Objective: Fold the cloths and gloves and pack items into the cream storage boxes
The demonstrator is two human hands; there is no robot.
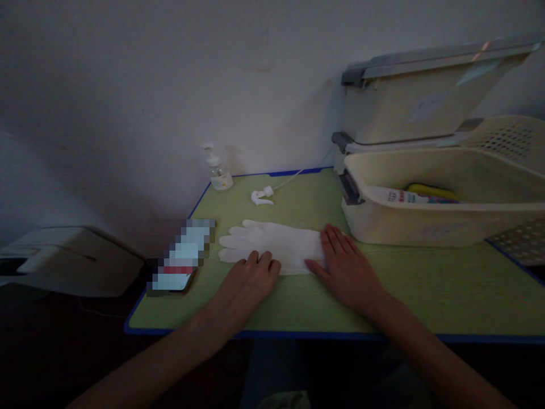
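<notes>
A white glove (276, 241) lies flat on the table, its fingers pointing left and its cuff to the right. My left hand (249, 284) rests at the glove's near edge with fingers curled down on the fabric; the fingertips and thumb are hidden. On the cuff lies my right hand (347, 264), palm down, its fingers stretched out flat and the thumb apart. Beyond the glove is a white spray nozzle (261, 196) with a thin tube.
A phone (183, 255) with a lit screen lies at the table's left edge. Behind it stands a pump bottle (219, 173). A cream bin (409, 224) holding packets takes up the right, with lidded boxes (395, 108) behind. The green tabletop (426, 289) has a blue rim.
</notes>
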